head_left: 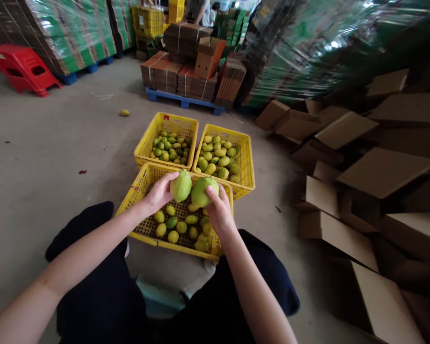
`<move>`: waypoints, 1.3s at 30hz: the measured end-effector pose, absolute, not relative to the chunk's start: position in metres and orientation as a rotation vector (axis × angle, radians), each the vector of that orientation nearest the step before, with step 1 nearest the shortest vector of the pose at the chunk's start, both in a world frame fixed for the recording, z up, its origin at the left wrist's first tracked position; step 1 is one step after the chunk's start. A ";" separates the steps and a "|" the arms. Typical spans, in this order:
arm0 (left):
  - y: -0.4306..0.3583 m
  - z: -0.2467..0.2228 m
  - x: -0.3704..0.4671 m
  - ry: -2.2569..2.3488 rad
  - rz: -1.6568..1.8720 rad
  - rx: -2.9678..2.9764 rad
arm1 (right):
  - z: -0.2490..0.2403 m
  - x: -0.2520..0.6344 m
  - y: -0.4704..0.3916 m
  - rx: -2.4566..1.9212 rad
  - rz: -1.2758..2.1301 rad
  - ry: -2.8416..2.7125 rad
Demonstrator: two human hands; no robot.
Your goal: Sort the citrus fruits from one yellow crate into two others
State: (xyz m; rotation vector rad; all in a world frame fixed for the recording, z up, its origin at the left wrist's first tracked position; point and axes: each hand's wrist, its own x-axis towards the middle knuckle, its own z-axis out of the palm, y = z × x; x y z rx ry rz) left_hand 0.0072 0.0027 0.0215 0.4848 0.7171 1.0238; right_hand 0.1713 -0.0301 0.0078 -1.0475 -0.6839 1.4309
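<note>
My left hand [162, 192] is closed on a pale green lemon [181, 186], and my right hand [219, 209] grips a larger green lemon [202, 192]. The two fruits are side by side above the near yellow crate [157, 242], which holds several yellow and green lemons [181, 227]. Behind it on the left, a yellow crate [143, 152] contains smaller, mostly green fruit [167, 145]. The back right yellow crate [251, 165] carries larger yellow-green lemons [220, 153].
Cardboard boxes [387, 172] lie heaped on the right. Beyond the crates, a blue pallet [184, 101] bears stacked cardboard. A red stool [25, 69] stands at far left, and one lemon [124, 112] lies on the floor. Part of a person [197, 12] shows at the back.
</note>
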 end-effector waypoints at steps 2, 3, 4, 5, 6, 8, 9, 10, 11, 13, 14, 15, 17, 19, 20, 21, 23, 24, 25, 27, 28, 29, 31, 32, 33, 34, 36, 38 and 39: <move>0.002 0.024 0.009 0.742 1.084 0.446 | 0.008 0.171 -0.031 -1.007 1.398 -0.726; 0.002 0.024 0.010 0.765 1.085 0.417 | 0.008 0.171 -0.031 -0.986 1.387 -0.743; 0.003 0.024 0.010 0.788 1.066 0.380 | 0.008 0.170 -0.031 -0.966 1.385 -0.755; 0.004 0.023 0.009 0.807 1.036 0.335 | 0.008 0.170 -0.031 -0.945 1.395 -0.760; 0.005 0.023 0.008 0.818 1.005 0.287 | 0.008 0.169 -0.031 -0.924 1.419 -0.756; 0.008 0.021 0.006 0.826 0.973 0.207 | 0.007 0.169 -0.030 -0.878 1.500 -0.725; 0.009 0.020 0.005 0.823 0.974 0.183 | 0.006 0.169 -0.030 -0.851 1.547 -0.696; 0.009 0.019 0.004 0.813 0.980 0.172 | 0.005 0.170 -0.029 -0.828 1.596 -0.662; 0.010 0.018 0.004 0.797 0.983 0.168 | 0.004 0.170 -0.028 -0.811 1.646 -0.627; 0.010 0.018 0.005 0.748 0.986 0.156 | 0.000 0.172 -0.026 -0.792 1.734 -0.576; 0.009 0.018 0.006 0.725 0.990 0.144 | -0.001 0.172 -0.025 -0.789 1.767 -0.565; 0.009 0.018 0.006 0.709 0.998 0.129 | -0.003 0.172 -0.024 -0.786 1.793 -0.561; 0.008 0.019 0.007 0.710 1.025 0.103 | -0.003 0.171 -0.023 -0.769 1.812 -0.558; 0.007 0.020 0.006 0.738 1.051 0.086 | -0.002 0.168 -0.023 -0.747 1.797 -0.544; 0.007 0.020 0.006 0.753 1.062 0.081 | -0.002 0.167 -0.023 -0.739 1.777 -0.530; 0.008 0.020 0.006 0.765 1.067 0.077 | -0.001 0.166 -0.024 -0.732 1.754 -0.513; 0.008 0.019 0.005 0.764 1.065 0.070 | -0.001 0.166 -0.024 -0.730 1.731 -0.485; 0.008 0.019 0.005 0.754 1.058 0.069 | -0.002 0.166 -0.024 -0.737 1.730 -0.476; 0.009 0.018 0.005 0.745 1.048 0.068 | -0.003 0.167 -0.023 -0.751 1.731 -0.472; 0.009 0.015 0.006 0.737 1.030 0.062 | -0.007 0.169 -0.021 -0.788 1.736 -0.475; 0.010 0.014 0.006 0.738 1.022 0.059 | -0.009 0.171 -0.021 -0.804 1.737 -0.481; 0.010 0.013 0.007 0.741 1.014 0.056 | -0.010 0.172 -0.020 -0.814 1.740 -0.490; 0.010 0.012 0.008 0.740 1.007 0.052 | -0.011 0.173 -0.019 -0.820 1.761 -0.516; 0.010 0.012 0.008 0.737 1.008 0.055 | -0.011 0.172 -0.019 -0.821 1.767 -0.525; 0.010 0.012 0.008 0.737 1.015 0.064 | -0.011 0.172 -0.019 -0.823 1.765 -0.528; 0.010 0.012 0.007 0.741 1.027 0.074 | -0.010 0.171 -0.019 -0.826 1.757 -0.525; 0.010 0.014 0.006 0.757 1.049 0.095 | -0.009 0.170 -0.019 -0.833 1.729 -0.508; 0.009 0.016 0.005 0.762 1.035 0.123 | -0.007 0.168 -0.021 -0.837 1.706 -0.490; 0.008 0.016 0.005 0.755 1.021 0.137 | -0.007 0.167 -0.022 -0.840 1.694 -0.490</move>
